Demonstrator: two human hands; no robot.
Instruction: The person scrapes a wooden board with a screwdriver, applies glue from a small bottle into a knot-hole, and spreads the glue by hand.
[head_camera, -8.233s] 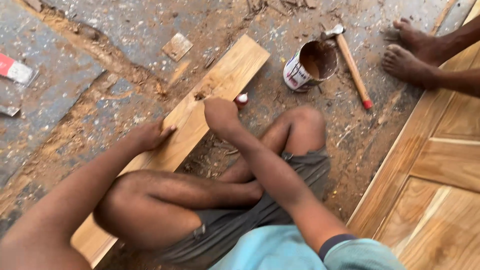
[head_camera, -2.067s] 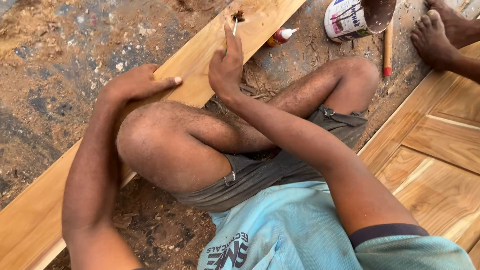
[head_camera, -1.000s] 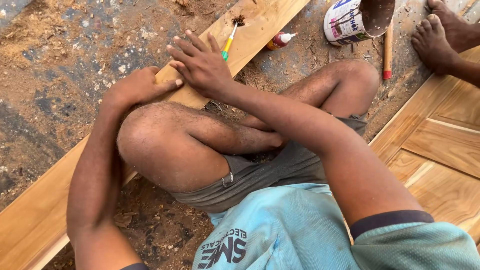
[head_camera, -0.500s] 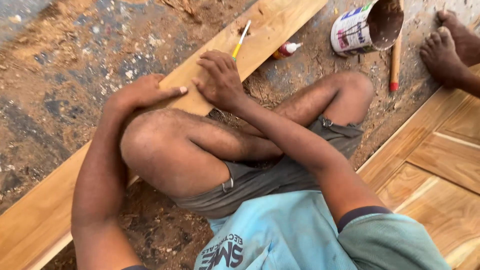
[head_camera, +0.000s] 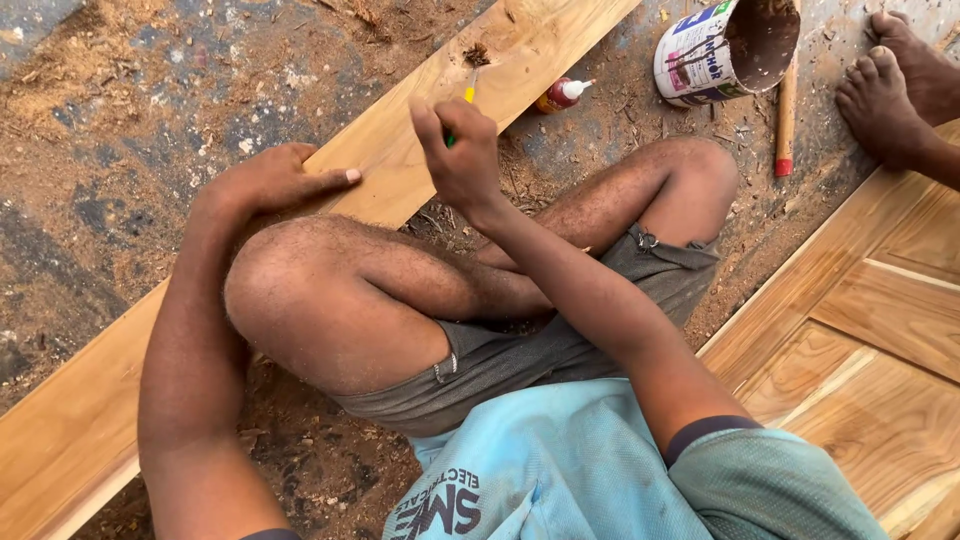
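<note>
We sit on the dusty floor (head_camera: 120, 180) with a long wooden plank (head_camera: 400, 170) running slantwise under our raised knee, and the step in hand looks to us like filling or touching up a dark knot hole (head_camera: 477, 55) near the plank's far end. Our right hand (head_camera: 462, 160) has its fingers (head_camera: 425, 120) clamped together round a thin yellow-and-green tool (head_camera: 464, 100), brush or pick we cannot tell, whose tip reaches up to the knot. Our left hand (head_camera: 270, 180) lies flat on the plank's near edge, fingers together and pressing down with nothing held, so the board seems steadied. Just beside the plank, on the floor past the knot, lies a small glue bottle (head_camera: 562, 94) with a white nozzle, and further right a tipped tin can (head_camera: 725, 45) with a stained inside, next to a wooden stick with a red end (head_camera: 786, 120). Another person's bare feet (head_camera: 890, 90) rest at the top right, above a panelled wooden door (head_camera: 880, 340) lying flat. We judge the next move calls for a fine, steady tip worked into the knot while the left hand keeps the plank from shifting
</note>
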